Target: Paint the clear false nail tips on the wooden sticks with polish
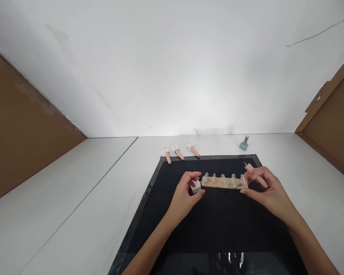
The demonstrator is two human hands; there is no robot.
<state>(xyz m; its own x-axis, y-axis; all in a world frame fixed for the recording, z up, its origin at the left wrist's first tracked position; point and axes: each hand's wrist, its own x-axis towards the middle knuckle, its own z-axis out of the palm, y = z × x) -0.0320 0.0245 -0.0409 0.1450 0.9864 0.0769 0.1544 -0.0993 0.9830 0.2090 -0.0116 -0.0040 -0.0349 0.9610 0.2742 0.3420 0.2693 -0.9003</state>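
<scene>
My left hand (186, 191) is curled around a small white nail polish bottle (195, 186), which sits close to the left end of a wooden strip (219, 183). Along the strip stand several clear nail tips (223, 180) in a row. In my right hand (265, 189) is a pink nail polish cap (260, 179) with its brush pointing up and to the left. The thumb and fingers of that same hand also touch the strip's right end. Whether the strip rests on the mat or is lifted a little, I cannot tell.
A black mat (212, 225) covers the table's middle. Behind it lie 3 white bottles with pink caps (177, 152) to the left. A teal nail polish bottle (243, 146) with a silver cap stands back right. Brown cardboard panels (332, 118) flank the white table.
</scene>
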